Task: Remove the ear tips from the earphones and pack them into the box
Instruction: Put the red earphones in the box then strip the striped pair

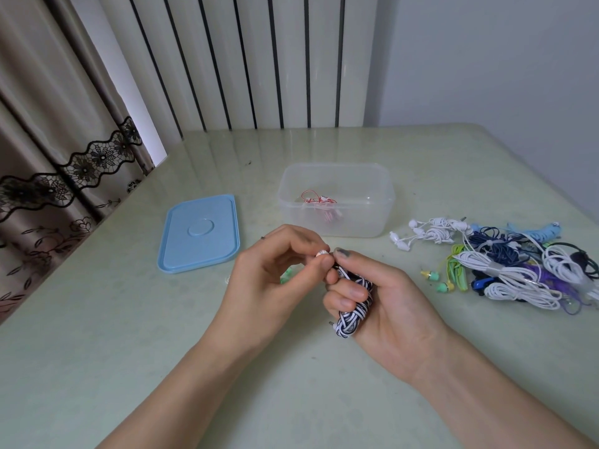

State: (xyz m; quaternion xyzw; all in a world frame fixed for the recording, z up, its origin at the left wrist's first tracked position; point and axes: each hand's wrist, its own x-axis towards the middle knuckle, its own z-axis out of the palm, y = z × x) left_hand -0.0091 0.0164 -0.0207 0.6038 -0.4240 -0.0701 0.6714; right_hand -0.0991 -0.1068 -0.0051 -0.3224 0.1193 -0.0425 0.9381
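Note:
My right hand (382, 296) grips a coiled bundle of black-and-white striped earphones (351, 315) above the table, its plug poking out at the lower left. My left hand (275, 270) pinches the small white ear tip (322, 253) at the bundle's top between thumb and forefinger. The clear plastic box (337, 176) stands open behind my hands, with a red-and-white earphone set (319, 204) lying inside. A green object (287, 274) shows partly behind my left hand.
The box's blue lid (201, 233) lies flat to the left of the box. A pile of several tangled earphones (505, 264), white, blue, green and purple, covers the table's right side. A curtain (58, 157) hangs along the left edge.

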